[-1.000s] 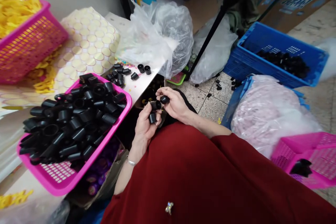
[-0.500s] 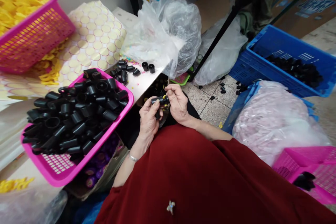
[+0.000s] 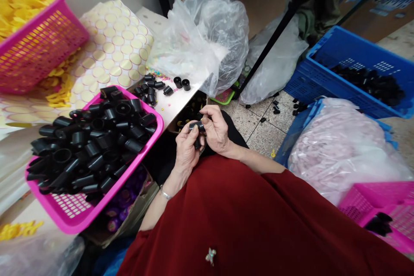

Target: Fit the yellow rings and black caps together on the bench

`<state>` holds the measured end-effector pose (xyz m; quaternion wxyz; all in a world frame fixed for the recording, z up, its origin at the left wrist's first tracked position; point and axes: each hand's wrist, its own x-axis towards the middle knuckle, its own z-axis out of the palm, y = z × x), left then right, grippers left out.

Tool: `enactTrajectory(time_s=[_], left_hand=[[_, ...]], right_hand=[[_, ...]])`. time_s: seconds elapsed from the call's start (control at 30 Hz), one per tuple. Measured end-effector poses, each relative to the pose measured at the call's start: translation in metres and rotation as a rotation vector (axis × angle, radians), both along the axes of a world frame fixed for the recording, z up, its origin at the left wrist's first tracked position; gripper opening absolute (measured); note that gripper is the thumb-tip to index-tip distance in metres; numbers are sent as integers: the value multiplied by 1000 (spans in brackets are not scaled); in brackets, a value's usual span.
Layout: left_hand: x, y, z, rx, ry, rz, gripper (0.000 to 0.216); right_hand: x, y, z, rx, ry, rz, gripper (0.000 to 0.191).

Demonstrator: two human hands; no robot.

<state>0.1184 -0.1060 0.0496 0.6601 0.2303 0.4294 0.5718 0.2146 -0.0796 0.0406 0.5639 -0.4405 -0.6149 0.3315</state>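
My left hand [image 3: 185,148] is closed round small black plastic caps [image 3: 196,131] just above my lap. My right hand [image 3: 216,129] pinches the top cap from the right, so both hands meet on it. To the left, a pink basket [image 3: 80,217] stands heaped with more black caps [image 3: 93,142]. Several loose black caps [image 3: 153,86] lie on the table behind it. My red sleeve and garment [image 3: 246,215] fill the lower part of the view.
Another pink basket [image 3: 35,47] of yellow parts sits at far left, beside sheets of round stickers [image 3: 113,47]. Clear plastic bags [image 3: 207,39] lie behind. On the floor are a blue crate [image 3: 326,51] with black parts, a pinkish bag [image 3: 336,146] and a third pink basket [image 3: 378,207].
My hands have come together on the cap; the right hand, first holding a separate cap, now pinches the one in my left. A yellow bit seen between the fingers no longer shows.
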Motion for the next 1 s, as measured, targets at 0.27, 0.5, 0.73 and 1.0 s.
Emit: enactTrajectory(time_s=[0.27,0.5,0.73,1.0], left_hand=[[-8,8,-11,-109,-111,68,41],[-18,12,-20,-157,-145,-45,50],[-57,-1,-28,-129,9,-40,42],[-65,-22,-49,-233,103,-86,37]], right_hand=[[2,12,-14,77,-213,316,88],[-3,30,-18,222,-259,276,22],[-55,117,-44,251,-690,174,22],[6,87,-43,347,-861,2,31]])
